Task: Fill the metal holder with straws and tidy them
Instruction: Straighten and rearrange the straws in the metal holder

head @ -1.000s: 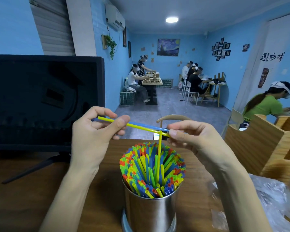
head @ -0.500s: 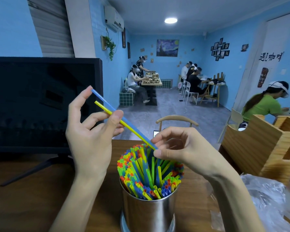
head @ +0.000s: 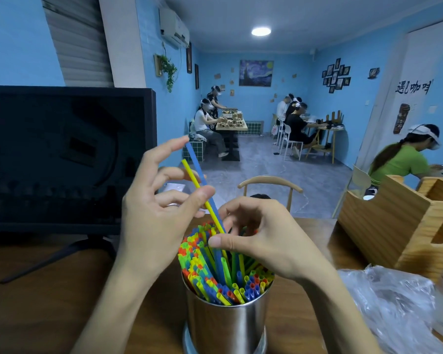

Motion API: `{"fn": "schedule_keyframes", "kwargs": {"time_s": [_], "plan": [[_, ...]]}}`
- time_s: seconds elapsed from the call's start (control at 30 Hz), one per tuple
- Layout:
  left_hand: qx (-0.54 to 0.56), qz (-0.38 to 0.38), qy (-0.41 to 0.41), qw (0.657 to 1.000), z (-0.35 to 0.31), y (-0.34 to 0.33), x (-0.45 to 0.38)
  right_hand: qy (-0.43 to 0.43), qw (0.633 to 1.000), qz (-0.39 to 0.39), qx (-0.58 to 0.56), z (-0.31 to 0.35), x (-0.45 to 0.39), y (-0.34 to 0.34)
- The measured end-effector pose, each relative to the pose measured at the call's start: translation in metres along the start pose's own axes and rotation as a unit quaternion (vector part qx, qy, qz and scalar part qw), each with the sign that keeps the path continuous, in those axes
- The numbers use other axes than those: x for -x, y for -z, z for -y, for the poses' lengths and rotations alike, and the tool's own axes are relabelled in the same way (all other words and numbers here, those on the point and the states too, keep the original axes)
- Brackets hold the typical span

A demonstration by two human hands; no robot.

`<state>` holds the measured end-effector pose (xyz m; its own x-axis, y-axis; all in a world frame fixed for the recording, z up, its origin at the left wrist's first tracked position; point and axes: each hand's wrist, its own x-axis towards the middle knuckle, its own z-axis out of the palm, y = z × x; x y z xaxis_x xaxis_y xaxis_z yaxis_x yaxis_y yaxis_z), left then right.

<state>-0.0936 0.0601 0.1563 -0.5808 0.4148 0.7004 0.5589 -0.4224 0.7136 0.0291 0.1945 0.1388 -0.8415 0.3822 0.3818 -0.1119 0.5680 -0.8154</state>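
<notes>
A: Room noted: blue walls, a dark monitor (head: 62, 154) at left, seated people seen far back. A brown wooden table (head: 49, 302) is seen below.

B: On it, centre-near, the metal holder (head: 228, 325) is packed with coloured straws (head: 215, 272); clear plastic (head: 394, 310) lies right.

A: Grips?

B: A yellow straw (head: 189, 172) and a blue straw (head: 193, 157) are pinched by the left hand (head: 154, 226) and guided at the bundle by the right hand (head: 264, 241), fingers curled on them.

Two hands (head: 154, 226), one metal holder (head: 225, 325), one monitor (head: 62, 154), countless straws (head: 215, 272).

Shiny metal holder (head: 228, 325), smooth plastic straws (head: 215, 272), matt wooden table (head: 36, 302).
</notes>
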Motion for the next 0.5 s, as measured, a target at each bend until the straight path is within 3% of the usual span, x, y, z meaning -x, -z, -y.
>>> {"fn": "schedule_keyframes", "kwargs": {"time_s": [0.2,0.5], "plan": [[-0.036,0.053,0.006,0.998,0.0043,0.0004,0.0008,0.001,0.999,0.016,0.028,-0.0008,-0.001,-0.0052],[-0.029,0.057,0.024,0.998,0.0054,-0.0002,0.0016,0.019,0.998,0.052,0.004,-0.0065,-0.0011,0.0012]]}}
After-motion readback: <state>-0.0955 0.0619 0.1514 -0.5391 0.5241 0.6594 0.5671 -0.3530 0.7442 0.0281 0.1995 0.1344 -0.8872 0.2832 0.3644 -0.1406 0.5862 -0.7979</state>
